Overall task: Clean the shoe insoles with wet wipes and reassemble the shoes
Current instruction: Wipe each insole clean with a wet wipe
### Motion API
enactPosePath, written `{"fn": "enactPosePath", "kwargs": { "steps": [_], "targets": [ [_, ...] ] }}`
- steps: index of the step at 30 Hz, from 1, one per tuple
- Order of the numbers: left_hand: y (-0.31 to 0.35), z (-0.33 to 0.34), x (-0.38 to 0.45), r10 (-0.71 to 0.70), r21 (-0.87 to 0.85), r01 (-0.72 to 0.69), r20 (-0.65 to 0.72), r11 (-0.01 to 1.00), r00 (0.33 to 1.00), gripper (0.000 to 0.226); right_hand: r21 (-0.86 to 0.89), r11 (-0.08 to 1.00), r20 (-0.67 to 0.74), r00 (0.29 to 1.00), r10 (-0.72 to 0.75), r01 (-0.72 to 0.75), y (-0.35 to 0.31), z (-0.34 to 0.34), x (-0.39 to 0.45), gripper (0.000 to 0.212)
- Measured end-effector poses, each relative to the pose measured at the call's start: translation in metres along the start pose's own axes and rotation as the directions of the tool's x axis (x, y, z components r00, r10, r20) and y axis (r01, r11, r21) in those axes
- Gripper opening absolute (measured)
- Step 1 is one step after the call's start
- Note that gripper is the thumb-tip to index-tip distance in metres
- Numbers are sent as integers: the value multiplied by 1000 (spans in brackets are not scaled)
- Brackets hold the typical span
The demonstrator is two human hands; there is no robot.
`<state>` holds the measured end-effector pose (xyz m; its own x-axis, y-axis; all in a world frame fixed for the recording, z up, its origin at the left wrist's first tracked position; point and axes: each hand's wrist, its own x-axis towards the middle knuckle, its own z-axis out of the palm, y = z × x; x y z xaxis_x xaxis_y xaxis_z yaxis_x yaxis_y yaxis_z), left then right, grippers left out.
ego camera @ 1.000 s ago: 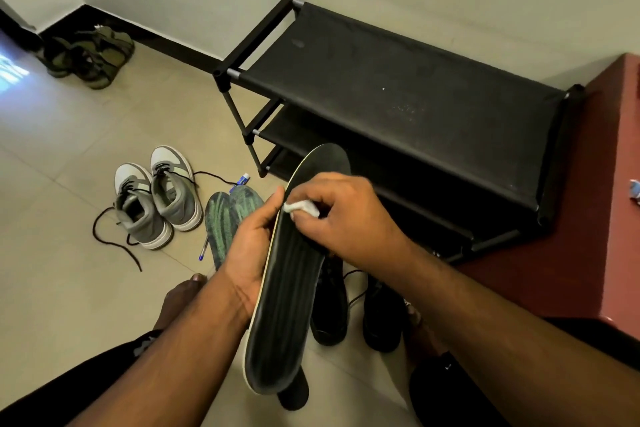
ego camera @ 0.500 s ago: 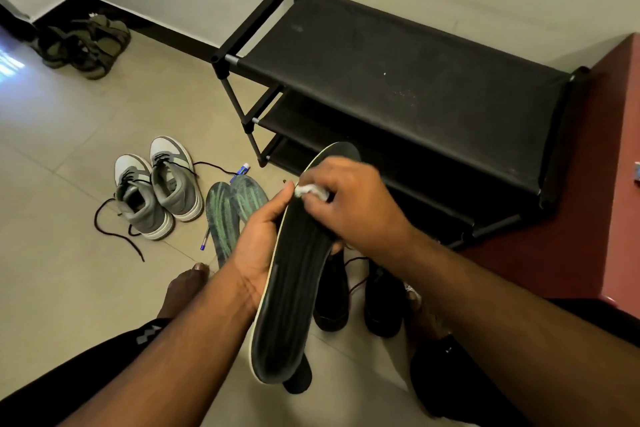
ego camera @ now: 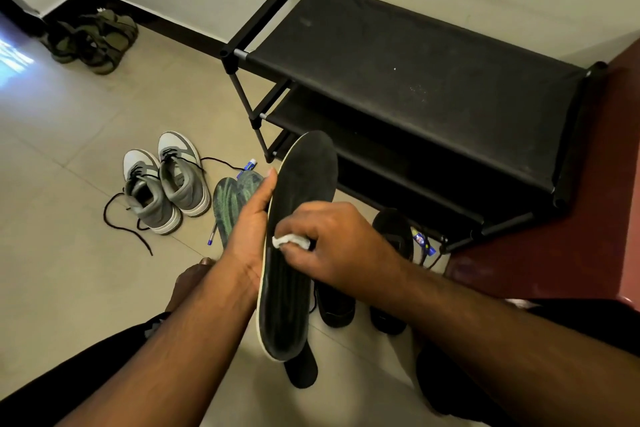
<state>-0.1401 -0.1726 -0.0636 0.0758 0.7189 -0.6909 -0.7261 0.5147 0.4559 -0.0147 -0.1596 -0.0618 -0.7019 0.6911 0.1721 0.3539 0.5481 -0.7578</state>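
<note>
We've got the black insole [ego camera: 298, 253] up in front of the shoe rack [ego camera: 415, 80], left hand [ego camera: 249, 236] in a grip round its edge near the middle, thumb up the side. Right hand [ego camera: 332, 246] pinches the wet wipe [ego camera: 289, 241] against its face. Looks light and bendy, so we'd support it mid-length. Black shoes [ego camera: 363, 291] wait on the floor below the rack.
</note>
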Motion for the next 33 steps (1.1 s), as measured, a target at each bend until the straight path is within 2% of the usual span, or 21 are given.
{"fn": "enactPosePath", "kwargs": {
  "steps": [3, 6, 9, 12, 18, 21, 25, 28, 30, 33],
  "targets": [
    [-5, 1, -1, -22, 14, 21, 55, 1000, 998, 53, -81, 995, -62, 997, 53, -58, 14, -8, 7, 12],
    [-11, 5, -3, -42, 70, 34, 106, 997, 993, 48, -130, 977, -195, 970, 142, -169, 30, -23, 16, 13],
    [-13, 12, -5, -53, 68, 45, 127, 997, 990, 54, -150, 964, -256, 950, 176, -219, 37, -33, 20, 13],
    [-13, 10, -2, -18, 68, 11, 104, 998, 994, 54, -138, 971, -207, 964, 166, -197, 34, -32, 20, 13],
    [-5, -1, 2, 44, 2, -44, 65, 999, 997, 59, -55, 995, 56, 995, 80, -77, 11, -9, 8, 17],
    [-9, -2, 3, 26, 22, -27, 78, 999, 997, 58, -100, 990, 22, 994, 105, -103, 17, -12, 11, 14],
    [-13, -1, 4, 4, 98, -13, 95, 995, 995, 53, -211, 951, -103, 973, 208, -226, 34, -29, 19, 13],
    [-12, 1, 3, -11, 111, -2, 113, 994, 994, 54, -174, 944, -151, 955, 256, -280, 40, -38, 20, 13],
    [-9, 2, 3, 8, 104, -19, 110, 994, 994, 53, -152, 957, -104, 967, 234, -248, 36, -38, 20, 13],
    [-3, -1, 3, 36, 51, -43, 126, 998, 991, 56, -109, 978, 69, 980, 186, -178, 22, -33, 17, 12]
  ]
}}
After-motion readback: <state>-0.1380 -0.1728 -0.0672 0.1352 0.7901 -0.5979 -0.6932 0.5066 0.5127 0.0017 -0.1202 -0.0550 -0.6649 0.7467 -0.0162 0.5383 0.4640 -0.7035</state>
